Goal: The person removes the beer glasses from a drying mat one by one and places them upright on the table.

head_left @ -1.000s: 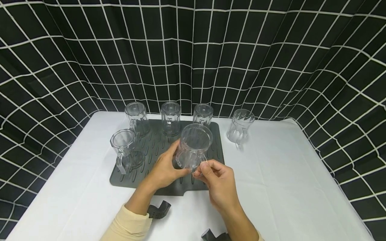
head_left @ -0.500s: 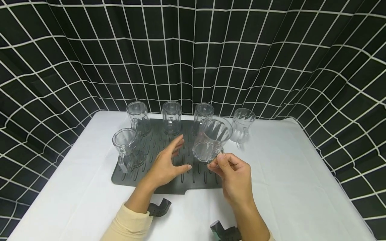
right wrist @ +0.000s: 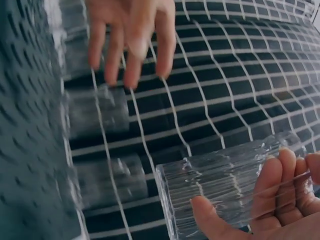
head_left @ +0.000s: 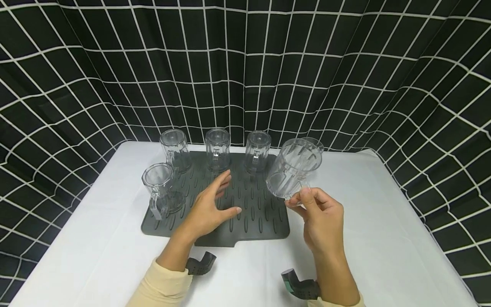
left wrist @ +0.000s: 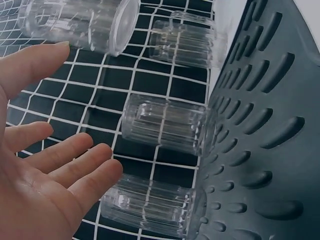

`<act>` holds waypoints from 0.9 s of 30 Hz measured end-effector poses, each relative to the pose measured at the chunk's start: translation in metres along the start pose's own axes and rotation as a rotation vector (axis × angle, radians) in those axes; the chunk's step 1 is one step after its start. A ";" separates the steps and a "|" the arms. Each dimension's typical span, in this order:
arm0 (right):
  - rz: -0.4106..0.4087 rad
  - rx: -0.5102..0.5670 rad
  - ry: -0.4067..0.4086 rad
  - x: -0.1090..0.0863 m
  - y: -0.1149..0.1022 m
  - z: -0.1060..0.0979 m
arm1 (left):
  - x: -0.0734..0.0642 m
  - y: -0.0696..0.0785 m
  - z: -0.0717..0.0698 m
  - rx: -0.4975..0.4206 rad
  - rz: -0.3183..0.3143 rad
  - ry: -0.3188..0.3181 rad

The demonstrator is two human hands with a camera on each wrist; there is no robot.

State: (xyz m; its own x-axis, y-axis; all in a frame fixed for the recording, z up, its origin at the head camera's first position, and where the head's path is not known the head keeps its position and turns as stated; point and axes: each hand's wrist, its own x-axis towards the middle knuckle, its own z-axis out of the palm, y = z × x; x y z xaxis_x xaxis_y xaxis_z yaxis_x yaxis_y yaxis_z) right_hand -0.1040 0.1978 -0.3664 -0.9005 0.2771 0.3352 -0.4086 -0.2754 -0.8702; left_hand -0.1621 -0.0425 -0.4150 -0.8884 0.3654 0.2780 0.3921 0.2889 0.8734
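Observation:
My right hand [head_left: 322, 215] holds a clear glass mug [head_left: 285, 172] by its handle, raised and tilted above the right edge of a dark grey ribbed drying mat [head_left: 245, 213]. In the right wrist view the fingers curl near the handle of the mug [right wrist: 215, 190]. Over the middle of the mat, my left hand [head_left: 207, 209] is spread with thumb and fingers apart, touching nothing. Along the mat's back edge stand three clear mugs: one at left [head_left: 175, 151], one in the middle [head_left: 218, 151], one at right [head_left: 258, 151].
Another clear mug [head_left: 161, 189] stands at the mat's left front. Behind the held mug, one more glass [head_left: 316, 145] on the white tablecloth [head_left: 383, 221] is mostly hidden. A black curtain with white grid lines [head_left: 245, 64] encloses the back and sides.
The left hand has let go of the mug and stays over the mat. The right hand has carried the mug to the right, from the mat's middle to its right edge.

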 end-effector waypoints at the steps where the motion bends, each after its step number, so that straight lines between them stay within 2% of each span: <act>1: -0.005 0.008 0.016 0.003 -0.002 -0.004 | 0.000 0.001 0.000 -0.002 0.002 0.001; 7: -0.028 0.047 0.133 0.018 -0.014 -0.026 | -0.002 0.001 -0.002 0.008 -0.002 0.004; 10: -0.043 0.046 0.159 0.025 -0.019 -0.037 | -0.003 -0.001 -0.002 0.021 -0.012 0.005; 20: -0.065 -0.111 0.245 0.049 -0.033 -0.067 | -0.003 0.000 -0.002 0.013 -0.020 0.010; 27: -0.039 -0.143 0.286 0.070 -0.038 -0.091 | -0.005 0.001 -0.003 0.001 0.016 0.041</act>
State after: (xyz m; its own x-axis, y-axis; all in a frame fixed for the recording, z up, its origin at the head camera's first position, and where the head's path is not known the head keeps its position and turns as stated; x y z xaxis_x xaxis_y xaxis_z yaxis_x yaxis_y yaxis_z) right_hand -0.1385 0.3114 -0.3426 -0.7980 0.5380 0.2714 -0.3984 -0.1332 -0.9075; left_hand -0.1584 -0.0469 -0.4139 -0.8911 0.3332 0.3080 0.4064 0.2841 0.8684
